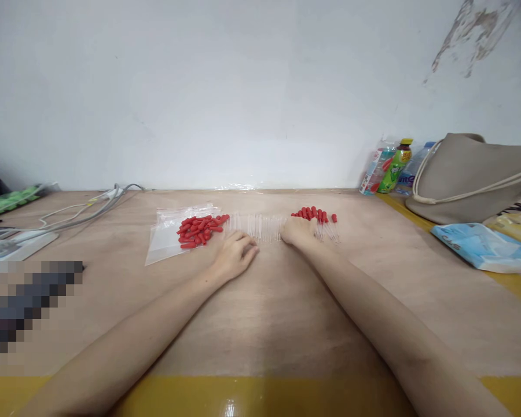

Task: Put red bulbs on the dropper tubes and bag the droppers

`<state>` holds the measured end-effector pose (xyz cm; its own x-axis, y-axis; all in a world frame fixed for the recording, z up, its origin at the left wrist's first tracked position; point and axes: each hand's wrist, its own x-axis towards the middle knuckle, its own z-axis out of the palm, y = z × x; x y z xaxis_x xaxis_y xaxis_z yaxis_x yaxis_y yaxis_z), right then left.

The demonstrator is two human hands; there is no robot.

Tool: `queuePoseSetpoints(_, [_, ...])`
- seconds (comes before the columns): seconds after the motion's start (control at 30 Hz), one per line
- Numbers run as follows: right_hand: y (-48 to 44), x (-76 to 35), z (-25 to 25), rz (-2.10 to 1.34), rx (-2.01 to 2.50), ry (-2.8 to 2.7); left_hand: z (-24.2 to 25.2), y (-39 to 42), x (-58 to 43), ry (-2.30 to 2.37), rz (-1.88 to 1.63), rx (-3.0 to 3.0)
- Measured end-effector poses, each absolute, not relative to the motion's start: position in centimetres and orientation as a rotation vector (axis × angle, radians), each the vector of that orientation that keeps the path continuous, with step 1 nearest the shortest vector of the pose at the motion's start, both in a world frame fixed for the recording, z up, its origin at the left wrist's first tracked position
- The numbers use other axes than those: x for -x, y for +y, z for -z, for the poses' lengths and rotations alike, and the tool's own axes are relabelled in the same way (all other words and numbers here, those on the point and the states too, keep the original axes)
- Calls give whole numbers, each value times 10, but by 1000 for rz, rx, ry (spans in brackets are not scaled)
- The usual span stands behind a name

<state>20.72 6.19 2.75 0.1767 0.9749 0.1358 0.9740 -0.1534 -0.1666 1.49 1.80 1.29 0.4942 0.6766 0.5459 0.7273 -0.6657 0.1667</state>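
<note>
Red rubber bulbs (194, 234) lie heaped on a clear zip bag (161, 246), left of a row of thin clear tubes (267, 227). My left hand (235, 255) rests on the table beside the heap and in front of the tubes' left end. Its fingers curl toward the thumb; anything held there is too small to make out. At the row's right end, my right hand (300, 230) is closed, its fingertips mostly hidden. Beyond and beside it lie several clear droppers with red bulbs (325, 217), partly covered by that hand.
Drink bottles (395, 165) lean by the wall at the back right, near a grey drawstring bag (473, 179) and a blue tissue pack (486, 246). Cables (99, 205) and a white power strip (26, 243) lie at left. Yellow tape (208, 397) runs along the front edge.
</note>
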Motion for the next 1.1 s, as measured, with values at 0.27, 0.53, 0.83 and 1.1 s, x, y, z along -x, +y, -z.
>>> queuePoseSetpoints(0.27, [30,-218,-17,421,1912,-1961,-19,62,35,-1424,696,2181])
queuePoseSetpoints(0.53, [0,-257,10,265,1388,-2007,-13,73,39,-1459,549,2150])
queuePoseSetpoints(0.83, [-6,-257,6,207,1199,-2046,-20,38,6,-1335,953,2413])
queuePoseSetpoints(1.1, [-15,-253,2,153,1154,-2097,-6,1,-32,-1295,1519,2885])
